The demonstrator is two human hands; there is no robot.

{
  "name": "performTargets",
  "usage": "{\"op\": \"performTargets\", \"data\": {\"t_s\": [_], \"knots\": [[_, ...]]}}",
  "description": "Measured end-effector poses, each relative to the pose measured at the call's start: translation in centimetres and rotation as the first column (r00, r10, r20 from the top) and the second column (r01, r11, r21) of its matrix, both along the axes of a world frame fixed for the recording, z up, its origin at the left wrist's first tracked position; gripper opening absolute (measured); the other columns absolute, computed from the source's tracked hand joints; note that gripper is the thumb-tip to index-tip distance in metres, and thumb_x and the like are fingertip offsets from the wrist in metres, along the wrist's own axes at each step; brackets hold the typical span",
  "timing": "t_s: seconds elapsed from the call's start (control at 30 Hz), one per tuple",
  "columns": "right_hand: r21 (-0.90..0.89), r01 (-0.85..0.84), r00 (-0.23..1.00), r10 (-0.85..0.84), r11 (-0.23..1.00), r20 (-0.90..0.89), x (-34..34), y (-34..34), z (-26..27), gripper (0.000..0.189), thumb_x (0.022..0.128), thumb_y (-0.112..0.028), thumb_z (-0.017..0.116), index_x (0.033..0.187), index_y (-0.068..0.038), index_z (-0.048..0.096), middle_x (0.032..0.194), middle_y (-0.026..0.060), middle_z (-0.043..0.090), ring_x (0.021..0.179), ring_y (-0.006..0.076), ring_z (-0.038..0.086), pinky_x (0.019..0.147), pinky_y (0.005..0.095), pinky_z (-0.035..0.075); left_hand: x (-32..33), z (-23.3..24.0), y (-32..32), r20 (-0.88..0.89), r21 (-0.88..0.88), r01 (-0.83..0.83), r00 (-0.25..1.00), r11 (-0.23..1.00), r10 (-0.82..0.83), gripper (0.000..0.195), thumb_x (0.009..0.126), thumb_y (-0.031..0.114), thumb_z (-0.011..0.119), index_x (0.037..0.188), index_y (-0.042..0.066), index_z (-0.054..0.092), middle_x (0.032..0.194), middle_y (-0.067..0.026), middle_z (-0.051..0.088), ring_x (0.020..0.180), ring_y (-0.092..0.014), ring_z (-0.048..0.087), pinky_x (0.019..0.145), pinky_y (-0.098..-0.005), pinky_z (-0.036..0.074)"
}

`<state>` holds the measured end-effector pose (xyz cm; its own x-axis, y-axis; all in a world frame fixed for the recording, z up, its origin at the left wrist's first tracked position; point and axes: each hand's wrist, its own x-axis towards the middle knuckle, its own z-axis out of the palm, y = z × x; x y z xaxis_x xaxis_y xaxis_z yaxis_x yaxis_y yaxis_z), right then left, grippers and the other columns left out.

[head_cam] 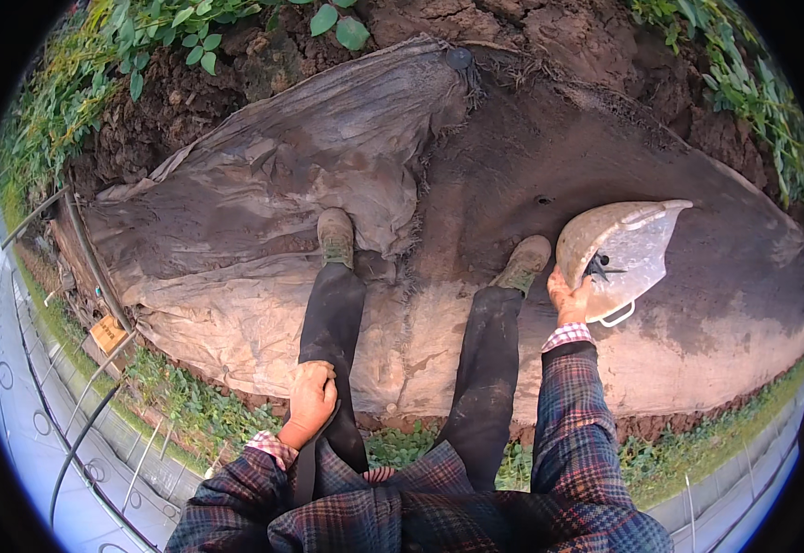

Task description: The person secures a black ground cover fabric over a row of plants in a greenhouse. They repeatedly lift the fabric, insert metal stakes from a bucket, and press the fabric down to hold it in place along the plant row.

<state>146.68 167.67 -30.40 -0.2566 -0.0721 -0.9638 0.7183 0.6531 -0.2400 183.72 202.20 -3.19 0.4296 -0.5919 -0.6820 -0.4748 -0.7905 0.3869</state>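
Note:
My right hand [570, 297] grips the near left rim of a dirty white plastic basin [640, 256], which is tilted over the brown ground cloth. Some small black pieces [603, 264] with pointed ends lie inside the basin by my fingers. My left hand [313, 397] is curled over my left thigh or knee, beside a dark strap [306, 470]; whether it holds the strap cannot be told. Both my feet stand on the ground cloth [263, 304], which is wrinkled at the left and damp and dark at the right.
A round dark disc [459, 58] sits at the cloth's far edge, beside bare soil [402, 21]. Leafy plants [77, 104] grow around the cloth. Bent metal pipes [91, 256] and a small yellow-brown box [109, 334] are at the left. A small hole [545, 200] shows in the cloth.

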Motion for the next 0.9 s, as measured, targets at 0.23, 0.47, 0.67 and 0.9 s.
{"op": "performTargets", "data": {"t_s": [0.23,0.47,0.67,0.9], "knots": [[-0.232,0.214,0.977,-0.202,0.949,0.074,-5.3,0.4,-5.7,0.053,0.091,-0.036,0.05,0.128,0.002,0.047,0.097,0.0166,0.062,0.068,0.0216,0.059,0.053,0.0304,0.048,0.0,-0.8,-2.0,-0.024,-0.001,0.061,0.998,0.998,-0.061,0.011,0.074,0.003,0.059,0.084,0.008,0.058,0.093,-0.008,0.063,0.091,-0.031,0.056,0.082,-0.0422,0.04],[-0.16,0.212,0.94,-0.156,0.964,0.303,-0.1,2.9,4.0,0.068,0.084,-0.012,0.053,0.145,0.002,0.028,0.107,0.0139,0.062,0.057,0.0115,0.048,0.047,0.0227,0.036,-0.6,-0.2,-2.0,0.032,0.074,0.032,0.999,0.997,-0.035,0.009,0.075,0.004,0.057,0.084,0.005,0.058,0.091,-0.0129,0.062,0.09,-0.035,0.055,0.08,-0.0418,0.044],[-0.329,0.173,0.967,-0.097,0.928,0.236,8.2,8.4,18.8,0.065,0.091,-0.014,0.058,0.147,-0.003,0.027,0.141,0.015,0.045,0.072,0.0147,0.052,0.064,0.0264,0.046,0.4,0.2,-1.0,0.034,0.004,-0.041,0.999,0.999,0.041,0.008,0.075,0.008,0.06,0.083,0.01,0.058,0.089,-0.0077,0.061,0.092,-0.03,0.055,0.082,-0.0429,0.038],[-0.208,-0.303,0.909,0.347,0.93,0.23,4.4,8.8,27.8,0.036,0.086,-0.009,0.059,0.121,-0.003,0.054,0.116,0.0106,0.062,0.106,0.026,0.059,0.087,0.0434,0.051,-1.0,1.2,-0.7,0.05,0.031,-0.186,0.982,0.982,0.184,0.014,0.075,0.011,0.062,0.089,0.011,0.059,0.094,-0.0068,0.06,0.099,-0.027,0.053,0.084,-0.0412,0.035]]}}
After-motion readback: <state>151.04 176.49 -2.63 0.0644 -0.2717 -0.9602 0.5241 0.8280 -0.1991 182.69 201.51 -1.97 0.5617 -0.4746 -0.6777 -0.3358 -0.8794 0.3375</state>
